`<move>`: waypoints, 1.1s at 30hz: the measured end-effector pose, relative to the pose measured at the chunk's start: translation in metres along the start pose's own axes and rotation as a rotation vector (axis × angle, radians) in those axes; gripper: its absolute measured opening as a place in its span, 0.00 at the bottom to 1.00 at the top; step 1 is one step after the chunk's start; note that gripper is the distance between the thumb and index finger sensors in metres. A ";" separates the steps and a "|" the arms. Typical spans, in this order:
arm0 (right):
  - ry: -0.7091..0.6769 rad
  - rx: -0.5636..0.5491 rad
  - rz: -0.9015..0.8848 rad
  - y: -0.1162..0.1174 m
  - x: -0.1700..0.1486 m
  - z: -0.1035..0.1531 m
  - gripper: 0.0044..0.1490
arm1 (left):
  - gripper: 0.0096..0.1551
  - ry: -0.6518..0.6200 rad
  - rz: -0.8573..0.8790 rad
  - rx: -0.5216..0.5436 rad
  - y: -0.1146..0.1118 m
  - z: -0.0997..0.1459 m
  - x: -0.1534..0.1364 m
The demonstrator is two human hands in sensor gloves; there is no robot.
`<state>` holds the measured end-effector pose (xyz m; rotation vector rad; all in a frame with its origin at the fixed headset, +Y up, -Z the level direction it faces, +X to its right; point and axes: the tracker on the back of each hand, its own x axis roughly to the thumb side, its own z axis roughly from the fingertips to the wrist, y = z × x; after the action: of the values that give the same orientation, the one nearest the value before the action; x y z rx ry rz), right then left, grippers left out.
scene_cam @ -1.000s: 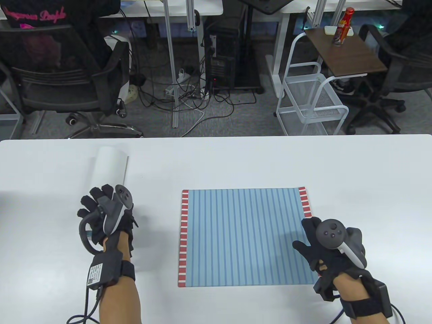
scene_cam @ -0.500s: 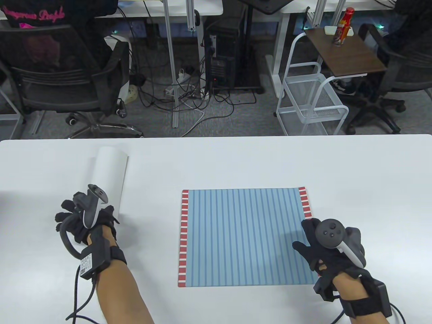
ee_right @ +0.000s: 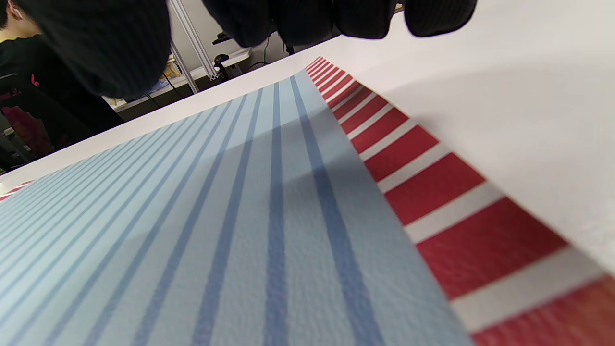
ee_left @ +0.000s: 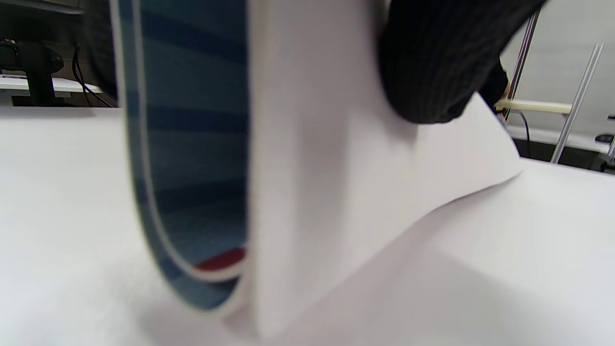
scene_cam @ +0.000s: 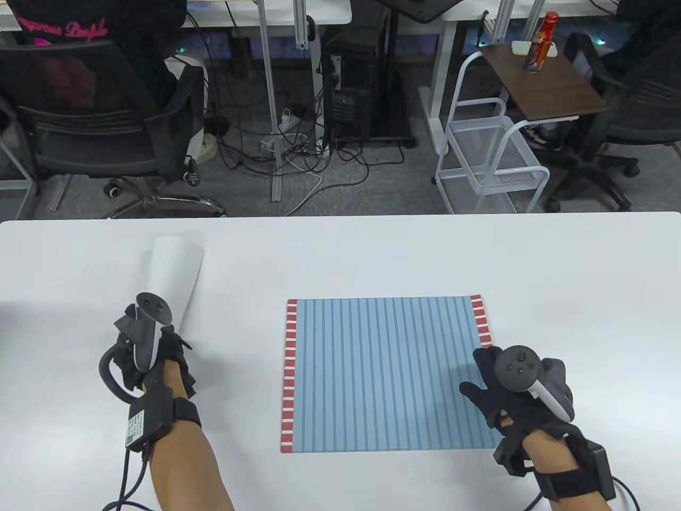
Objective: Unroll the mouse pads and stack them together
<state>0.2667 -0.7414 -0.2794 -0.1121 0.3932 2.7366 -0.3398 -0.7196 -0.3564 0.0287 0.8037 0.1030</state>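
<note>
A rolled mouse pad [scene_cam: 173, 271], white outside, lies at the left of the white table [scene_cam: 372, 250]. My left hand [scene_cam: 154, 343] grips its near end. The left wrist view shows the roll end-on, with its blue striped inside [ee_left: 192, 144], its white outer flap [ee_left: 326, 168] and a gloved finger [ee_left: 427, 62] pressing on that flap. A flat mouse pad [scene_cam: 383, 372], blue striped with red-and-white side bands, lies at the table's middle. My right hand [scene_cam: 481, 372] rests open on its right edge. In the right wrist view its fingers [ee_right: 298, 19] hang over the flat pad [ee_right: 240, 216].
Beyond the table's far edge stand office chairs [scene_cam: 101, 122], a white wire cart [scene_cam: 495, 159], a side table with a red bottle [scene_cam: 540, 42], and cables on the floor.
My left hand moved off the roll's near end to its left, then came back and took hold of it. The roll shifted slightly. My right hand stayed in place.
</note>
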 end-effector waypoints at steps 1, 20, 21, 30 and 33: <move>0.000 0.001 -0.001 0.000 0.000 0.000 0.48 | 0.44 -0.004 0.005 0.012 0.002 0.002 0.000; -0.026 0.013 -0.006 0.005 0.008 0.000 0.48 | 0.42 -0.269 0.481 -0.026 0.034 0.104 0.039; -0.029 0.015 -0.009 0.006 0.009 0.000 0.48 | 0.42 -0.289 0.513 -0.041 0.034 0.111 0.044; -0.088 0.058 -0.078 0.014 0.024 0.002 0.48 | 0.41 -0.420 0.773 -0.234 0.034 0.162 0.070; -0.119 0.078 -0.132 0.017 0.033 0.004 0.47 | 0.41 -0.457 0.891 -0.341 0.031 0.176 0.076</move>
<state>0.2295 -0.7440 -0.2758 0.0436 0.4424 2.5793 -0.1629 -0.6785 -0.2871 0.0831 0.2580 1.0374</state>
